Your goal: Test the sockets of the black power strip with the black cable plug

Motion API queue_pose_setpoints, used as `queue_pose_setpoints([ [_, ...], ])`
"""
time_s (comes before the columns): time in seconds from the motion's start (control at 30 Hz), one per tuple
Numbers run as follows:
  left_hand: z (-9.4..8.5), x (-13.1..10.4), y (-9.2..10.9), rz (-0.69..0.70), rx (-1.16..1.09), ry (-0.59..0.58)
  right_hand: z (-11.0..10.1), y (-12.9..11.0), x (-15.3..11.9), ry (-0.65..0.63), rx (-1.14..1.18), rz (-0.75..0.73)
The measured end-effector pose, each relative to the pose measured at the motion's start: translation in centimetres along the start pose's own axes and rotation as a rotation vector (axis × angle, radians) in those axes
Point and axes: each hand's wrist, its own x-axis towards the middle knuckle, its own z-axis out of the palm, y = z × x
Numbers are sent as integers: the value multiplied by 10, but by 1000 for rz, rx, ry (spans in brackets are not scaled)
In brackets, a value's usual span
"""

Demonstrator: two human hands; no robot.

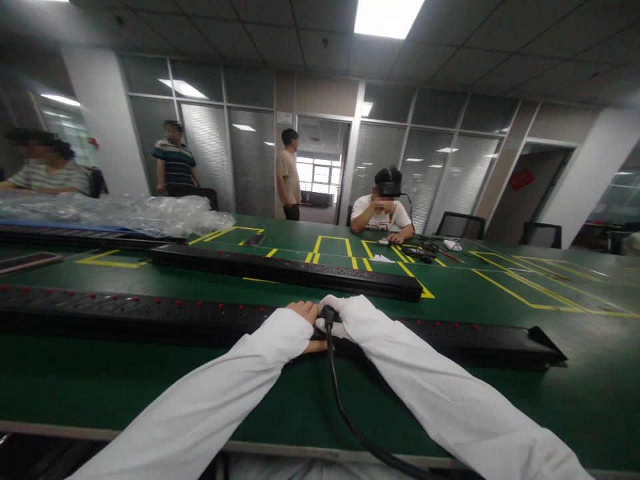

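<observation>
A long black power strip (200,317) with red dots along its top lies across the green table in front of me. My right hand (336,313), in a white glove, is closed round a black plug (329,316) at the strip's middle. From the plug a thick black cable (336,390) runs down over the table's front edge. My left hand (307,312), bare, lies against the strip just left of the plug, its fingers bent over the strip and its thumb low on the near side. Whether the plug sits in a socket is hidden by the hands.
Behind lies another black strip (285,267). Clear plastic wrap (115,212) and a phone (30,263) are at the left. Yellow tape marks the green table (150,373). Across it a person (383,212) sits near tangled cables (423,250); several others are farther back.
</observation>
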Motion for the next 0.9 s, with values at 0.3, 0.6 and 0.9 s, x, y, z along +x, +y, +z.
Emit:
queue_pose_setpoints([
  [0.3,5,0,-2,16,19,25,-1,-3,-1,9,-27,16],
  [0.6,9,1,-4,24,14,44,0,-2,-1,4,-24,15],
  [0.9,5,-1,-3,32,-4,49,1,0,1,-9,-16,15],
])
